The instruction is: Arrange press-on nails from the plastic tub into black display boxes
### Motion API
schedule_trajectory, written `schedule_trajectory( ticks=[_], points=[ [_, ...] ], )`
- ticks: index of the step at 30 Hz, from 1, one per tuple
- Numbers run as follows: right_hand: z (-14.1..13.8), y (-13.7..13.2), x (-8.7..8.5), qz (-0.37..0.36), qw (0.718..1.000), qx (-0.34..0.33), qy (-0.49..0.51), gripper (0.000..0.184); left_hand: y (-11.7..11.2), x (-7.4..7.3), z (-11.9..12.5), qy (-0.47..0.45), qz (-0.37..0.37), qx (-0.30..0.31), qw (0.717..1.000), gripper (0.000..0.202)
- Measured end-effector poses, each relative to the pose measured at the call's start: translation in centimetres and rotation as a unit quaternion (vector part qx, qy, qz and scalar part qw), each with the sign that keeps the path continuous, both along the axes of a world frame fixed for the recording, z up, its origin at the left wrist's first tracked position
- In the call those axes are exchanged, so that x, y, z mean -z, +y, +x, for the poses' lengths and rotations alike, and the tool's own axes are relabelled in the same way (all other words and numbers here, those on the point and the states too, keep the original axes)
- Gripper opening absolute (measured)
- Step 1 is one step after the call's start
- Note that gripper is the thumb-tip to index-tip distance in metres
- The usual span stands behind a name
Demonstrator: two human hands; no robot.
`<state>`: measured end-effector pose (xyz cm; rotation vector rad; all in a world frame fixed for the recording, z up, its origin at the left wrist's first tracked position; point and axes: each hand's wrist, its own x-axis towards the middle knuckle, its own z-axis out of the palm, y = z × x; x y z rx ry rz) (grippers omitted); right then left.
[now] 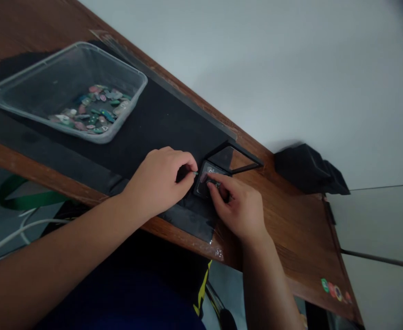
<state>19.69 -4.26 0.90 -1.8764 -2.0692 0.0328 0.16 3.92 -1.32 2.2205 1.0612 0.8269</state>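
Observation:
Pinched between thumb and forefinger of my left hand (pixel 163 178) is a small greenish piece (pixel 196 173), too little of it showing to name. My right hand (pixel 239 201) is closed in a pinch over a small black case (pixel 203 190), its fingertips around a small dark piece (pixel 213 183). The case's framed lid (pixel 236 158), with a clear or shiny panel, stands raised at the back. To the left, a clear plastic tub (pixel 108 135) holds many small coloured pieces (pixel 101 112) in pink, green, white and blue.
A black mat (pixel 163 119) covers part of the brown wooden table (pixel 284 220). Black box-like objects (pixel 304 167) stand by the white wall at right. Small coloured stickers (pixel 332 289) lie near the right end. A green strap (pixel 26 197) and white cable (pixel 26 224) hang below the left edge.

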Motion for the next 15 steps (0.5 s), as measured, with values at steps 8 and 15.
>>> schedule_trajectory(
  ticks=[8, 15],
  points=[
    [-0.7, 0.5, -0.1, 0.011, 0.998, -0.047, -0.031, 0.026, 0.1, 0.1, 0.2, -0.026, 0.001, 0.005, 1.000, 0.011],
    [-0.1, -0.5, 0.1, 0.021, 0.999, -0.047, 0.006, 0.021, 0.0, -0.1, 0.2, -0.025, -0.006, 0.011, 1.000, 0.011]
  ],
)
